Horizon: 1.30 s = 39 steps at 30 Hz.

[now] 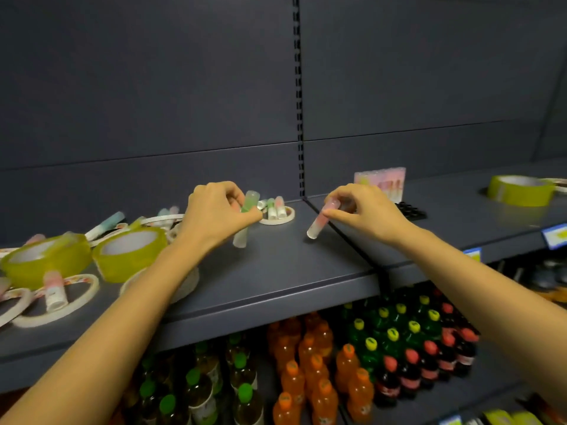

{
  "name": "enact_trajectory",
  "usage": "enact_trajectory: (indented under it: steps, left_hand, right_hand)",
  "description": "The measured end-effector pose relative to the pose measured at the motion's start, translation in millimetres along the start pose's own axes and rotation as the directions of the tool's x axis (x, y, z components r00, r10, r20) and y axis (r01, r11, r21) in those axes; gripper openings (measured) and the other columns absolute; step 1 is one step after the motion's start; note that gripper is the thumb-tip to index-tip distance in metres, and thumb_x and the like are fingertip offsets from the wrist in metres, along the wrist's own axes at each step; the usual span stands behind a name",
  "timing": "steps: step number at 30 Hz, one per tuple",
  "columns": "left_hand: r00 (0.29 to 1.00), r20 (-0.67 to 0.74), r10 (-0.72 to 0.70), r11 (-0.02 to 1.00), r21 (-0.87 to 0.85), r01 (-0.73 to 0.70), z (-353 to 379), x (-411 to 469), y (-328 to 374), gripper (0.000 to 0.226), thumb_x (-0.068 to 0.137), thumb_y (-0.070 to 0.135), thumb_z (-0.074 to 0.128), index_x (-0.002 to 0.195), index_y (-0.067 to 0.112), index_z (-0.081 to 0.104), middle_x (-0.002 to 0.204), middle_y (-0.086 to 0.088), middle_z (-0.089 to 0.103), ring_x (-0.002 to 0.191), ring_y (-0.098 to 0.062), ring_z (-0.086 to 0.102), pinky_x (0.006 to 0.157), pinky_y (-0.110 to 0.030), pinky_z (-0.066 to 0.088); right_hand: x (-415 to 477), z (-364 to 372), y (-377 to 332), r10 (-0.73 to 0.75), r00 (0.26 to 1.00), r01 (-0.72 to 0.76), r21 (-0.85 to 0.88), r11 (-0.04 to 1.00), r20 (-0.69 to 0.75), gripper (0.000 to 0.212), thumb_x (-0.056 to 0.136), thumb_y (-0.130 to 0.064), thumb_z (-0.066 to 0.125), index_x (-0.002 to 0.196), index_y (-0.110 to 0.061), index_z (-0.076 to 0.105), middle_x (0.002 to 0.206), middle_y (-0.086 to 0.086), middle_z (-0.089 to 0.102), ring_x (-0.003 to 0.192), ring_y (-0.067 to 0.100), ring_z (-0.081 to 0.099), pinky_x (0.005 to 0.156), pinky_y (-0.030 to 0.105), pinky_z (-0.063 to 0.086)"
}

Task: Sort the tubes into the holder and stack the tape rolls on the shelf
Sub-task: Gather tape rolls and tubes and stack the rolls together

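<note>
Forearms (122, 317) reach out: left grip (219, 214) pinches a green tube (241, 237), right grip (365, 210) a pink tube (317, 223). Next, probably both go right into the holder (411, 211).

Dark slate-blue back panels (147, 72) fill the upper frame, split at centre by a slotted upright (297, 96). Under the grey shelf (276, 286), dimly lit drink bottles (316, 363) crowd the bottom; blue price tags (553, 237) sit at right.

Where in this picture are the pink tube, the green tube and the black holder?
pink tube (316, 226): head view, lower body.
green tube (252, 198): head view, clear top.
black holder (412, 211): head view, top face.
</note>
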<state>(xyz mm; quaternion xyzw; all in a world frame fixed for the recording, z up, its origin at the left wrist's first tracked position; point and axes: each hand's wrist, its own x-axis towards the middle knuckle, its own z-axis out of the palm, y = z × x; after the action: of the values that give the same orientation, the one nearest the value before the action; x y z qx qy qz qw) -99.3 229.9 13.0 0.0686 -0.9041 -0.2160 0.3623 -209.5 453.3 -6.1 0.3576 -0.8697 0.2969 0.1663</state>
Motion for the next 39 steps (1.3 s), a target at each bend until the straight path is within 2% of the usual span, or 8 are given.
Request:
enact_trajectory:
  steps: [4, 6, 9, 18, 24, 34, 36, 39]
  left_hand:
    - [0.997, 0.070, 0.022, 0.998, -0.068, -0.017, 33, 14, 34, 0.024, 0.061, 0.036, 0.072, 0.069, 0.015, 0.063, 0.057, 0.006, 0.057, 0.058, -0.013, 0.052, 0.065, -0.025, 0.045]
    - [0.996, 0.087, 0.037, 0.997, -0.076, -0.030, 52, 22, 51, 0.017, 0.065, 0.025, 0.075, 0.071, 0.013, 0.064, 0.057, 0.006, 0.057, 0.058, -0.013, 0.052, 0.064, -0.023, 0.042]
    - [0.992, 0.113, 0.063, 0.995, -0.081, -0.054, 80, 35, 76, 0.013, 0.066, 0.019, 0.073, 0.071, 0.012, 0.063, 0.055, 0.008, 0.056, 0.054, -0.006, 0.050, 0.059, -0.020, 0.041]
    - [0.980, 0.152, 0.125, 0.991, -0.072, -0.115, 155, 71, 136, 0.019, 0.072, 0.021, 0.072, 0.080, 0.005, 0.066, 0.060, 0.002, 0.062, 0.053, -0.002, 0.050, 0.069, -0.022, 0.043]
    - [0.985, 0.134, 0.108, 0.994, 0.000, -0.108, 194, 82, 153, 0.022, 0.077, 0.033, 0.071, 0.070, 0.018, 0.058, 0.064, 0.006, 0.061, 0.061, -0.004, 0.053, 0.071, -0.026, 0.049]
    - [0.983, 0.181, -0.015, 0.981, 0.194, -0.020, 224, 96, 166, 0.026, 0.083, 0.035, 0.063, 0.075, 0.010, 0.060, 0.077, -0.005, 0.067, 0.075, -0.023, 0.061, 0.072, -0.032, 0.051]
    - [0.980, 0.197, 0.001, 0.954, 0.294, -0.060, 226, 100, 171, 0.026, 0.085, 0.035, 0.059, 0.073, 0.012, 0.057, 0.081, -0.005, 0.064, 0.079, -0.026, 0.060, 0.068, -0.030, 0.046]
    - [0.967, 0.231, 0.106, 0.832, 0.513, -0.214, 232, 105, 182, 0.032, 0.091, 0.036, 0.046, 0.089, 0.008, 0.061, 0.092, -0.006, 0.056, 0.079, -0.023, 0.052, 0.065, -0.031, 0.038]
  right_hand:
    - [-5, -23, 39, 0.039, 0.998, -0.043, -0.063, 0.997, -0.052, 0.009, 0.089, -0.035, 0.059, 0.089, -0.027, 0.062, 0.081, -0.015, 0.059, 0.070, 0.006, 0.056, 0.059, 0.024, 0.042]
    - [-3, -35, 61, 0.068, 0.995, -0.073, -0.085, 0.994, -0.069, 0.008, 0.089, -0.034, 0.058, 0.083, -0.029, 0.059, 0.078, -0.017, 0.056, 0.073, 0.009, 0.057, 0.064, 0.028, 0.041]
    - [4, -53, 93, 0.070, 0.993, -0.081, -0.117, 0.990, -0.097, 0.012, 0.089, -0.032, 0.057, 0.098, -0.025, 0.064, 0.093, -0.009, 0.057, 0.083, 0.017, 0.056, 0.073, 0.032, 0.044]
    - [35, -89, 170, 0.005, 0.997, -0.014, -0.130, 0.991, -0.076, 0.023, 0.090, -0.031, 0.057, 0.112, -0.025, 0.060, 0.105, -0.005, 0.061, 0.089, 0.018, 0.060, 0.082, 0.038, 0.050]
    - [49, -85, 201, -0.041, 0.998, 0.035, -0.134, 0.990, -0.041, 0.025, 0.090, -0.033, 0.059, 0.114, -0.027, 0.059, 0.109, -0.008, 0.062, 0.092, 0.019, 0.060, 0.081, 0.035, 0.049]
    - [65, -75, 223, -0.092, 0.996, 0.090, -0.102, 0.991, -0.018, 0.024, 0.091, -0.035, 0.057, 0.114, -0.030, 0.058, 0.108, -0.010, 0.061, 0.091, 0.019, 0.059, 0.077, 0.031, 0.045]
    - [67, -73, 225, -0.107, 0.994, 0.106, -0.105, 0.989, -0.011, 0.024, 0.091, -0.035, 0.057, 0.115, -0.030, 0.058, 0.108, -0.010, 0.062, 0.091, 0.018, 0.059, 0.075, 0.029, 0.044]
    - [71, -70, 225, -0.115, 0.993, 0.114, -0.107, 0.988, -0.002, 0.028, 0.091, -0.036, 0.057, 0.118, -0.029, 0.054, 0.106, -0.007, 0.063, 0.092, 0.021, 0.059, 0.073, 0.029, 0.042]
